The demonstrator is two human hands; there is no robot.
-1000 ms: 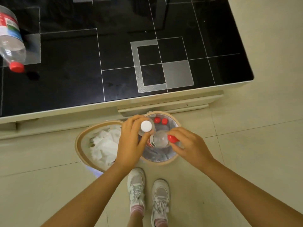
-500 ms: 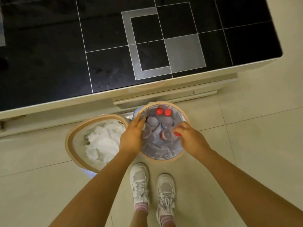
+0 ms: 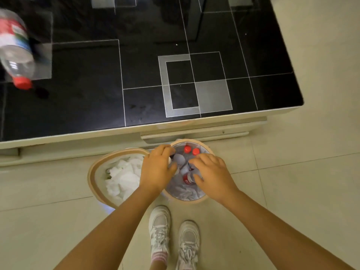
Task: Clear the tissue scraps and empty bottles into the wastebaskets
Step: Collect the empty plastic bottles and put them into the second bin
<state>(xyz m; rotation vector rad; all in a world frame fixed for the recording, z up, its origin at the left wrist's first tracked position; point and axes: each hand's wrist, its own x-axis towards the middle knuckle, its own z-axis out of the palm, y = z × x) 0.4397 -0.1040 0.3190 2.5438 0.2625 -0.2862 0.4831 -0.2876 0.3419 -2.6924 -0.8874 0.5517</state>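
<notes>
- My left hand (image 3: 155, 168) is over the left rim of the right basket (image 3: 206, 198), fingers curled round a clear bottle (image 3: 178, 159) whose pale round end faces me; I read it as gripped.
- My right hand (image 3: 211, 173) is spread over the same basket, fingers fairly wide, fingertips touching a second bottle (image 3: 188, 177). I cannot tell whether it grips that bottle or only rests on it.
- The second bottle has a red label; the print on it is too small and blurred for me to read.
- Further back in that basket I see two red caps (image 3: 191, 150) side by side, on bottles standing deeper in the grey liner.
- The left basket (image 3: 93, 172) sits just beside the right one, rims nearly touching, and holds a heap of white tissue (image 3: 122, 176).
- Both baskets stand on the tiled floor (image 3: 292, 191), close against the front edge of the surface (image 3: 78, 106).
- Below my arms are two white shoes (image 3: 173, 234) on the floor.
- One more bottle (image 3: 14, 47) lies on its side at the far left of the black glass surface, red cap toward me, well apart from the baskets. Its label shows red, white, green and blue bands; the lettering is blurred, so I can read no brand.
</notes>
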